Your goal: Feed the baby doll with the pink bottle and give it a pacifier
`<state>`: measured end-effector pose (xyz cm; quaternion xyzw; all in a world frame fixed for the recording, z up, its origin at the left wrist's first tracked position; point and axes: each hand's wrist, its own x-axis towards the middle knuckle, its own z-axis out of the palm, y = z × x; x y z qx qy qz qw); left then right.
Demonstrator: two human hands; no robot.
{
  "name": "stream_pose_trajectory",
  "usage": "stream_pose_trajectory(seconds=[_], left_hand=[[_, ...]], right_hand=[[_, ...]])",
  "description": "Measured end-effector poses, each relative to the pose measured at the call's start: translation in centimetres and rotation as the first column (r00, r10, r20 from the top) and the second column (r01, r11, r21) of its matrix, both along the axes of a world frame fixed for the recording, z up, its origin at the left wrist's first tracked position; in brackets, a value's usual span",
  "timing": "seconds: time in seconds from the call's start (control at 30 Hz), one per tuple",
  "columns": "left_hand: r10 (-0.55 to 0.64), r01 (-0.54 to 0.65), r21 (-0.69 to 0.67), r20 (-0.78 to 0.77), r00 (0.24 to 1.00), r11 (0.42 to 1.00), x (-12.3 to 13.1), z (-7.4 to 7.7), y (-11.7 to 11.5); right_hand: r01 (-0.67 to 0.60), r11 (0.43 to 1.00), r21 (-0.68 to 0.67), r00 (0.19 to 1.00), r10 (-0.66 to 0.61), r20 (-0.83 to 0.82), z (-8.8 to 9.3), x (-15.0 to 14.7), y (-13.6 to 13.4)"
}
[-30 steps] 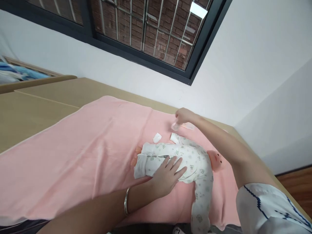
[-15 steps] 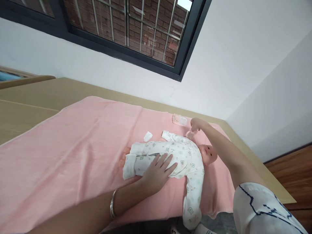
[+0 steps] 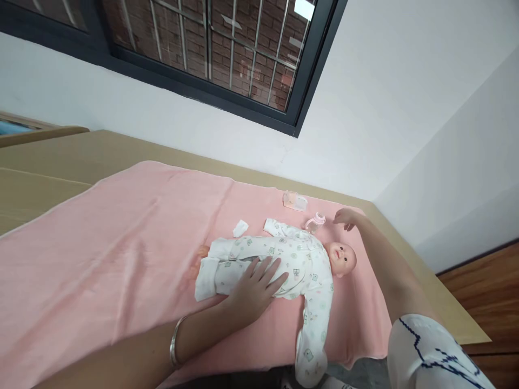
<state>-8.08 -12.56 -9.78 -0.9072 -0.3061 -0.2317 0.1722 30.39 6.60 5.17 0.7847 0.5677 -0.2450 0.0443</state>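
A baby doll (image 3: 312, 265) in a white printed outfit lies on its back on a pink blanket (image 3: 170, 210), its head to the right. My left hand (image 3: 257, 286) rests flat on the doll's belly and thigh with fingers spread. A small baby bottle (image 3: 315, 222) with a pink collar lies beside the doll's shoulder. Just right of the bottle, apart from it, my right hand (image 3: 347, 219) hovers above the blanket near the doll's head. Its fingers are loosely bent, and nothing shows in them.
A clear packet (image 3: 295, 201) lies near the blanket's far edge. A folded white cloth (image 3: 240, 228) sits beyond the doll's legs. The wooden surface (image 3: 194, 158) meets a white wall under a barred window. One doll sleeve (image 3: 310, 356) hangs over the near edge.
My right hand has let go of the baby bottle and moved right, leaving it on the blanket. My left hand stays on the doll. The view has shifted slightly.
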Motion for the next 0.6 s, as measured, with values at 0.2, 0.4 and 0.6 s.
stream_pose_trajectory(seconds=[0.2, 0.4, 0.6], left_hand=[[0.011, -0.011, 0.009, -0.017, 1.0, 1.0, 0.0, -0.2, -0.1], [0.012, -0.012, 0.009, 0.004, 1.0, 1.0, 0.1, -0.1, -0.2], [0.008, -0.008, 0.018, 0.048, 0.999, 1.0, 0.2, 0.1, -0.3]], right_hand=[[0.005, 1.0, 0.021, 0.99, -0.002, -0.139, -6.8, -0.5, -2.8], [0.232, 0.914, 0.332, 0.922, -0.098, -0.375, -6.1, 2.4, -6.3], [0.807, 0.589, -0.037, 0.162, -0.282, -0.946, -9.7, 0.1, -13.6]])
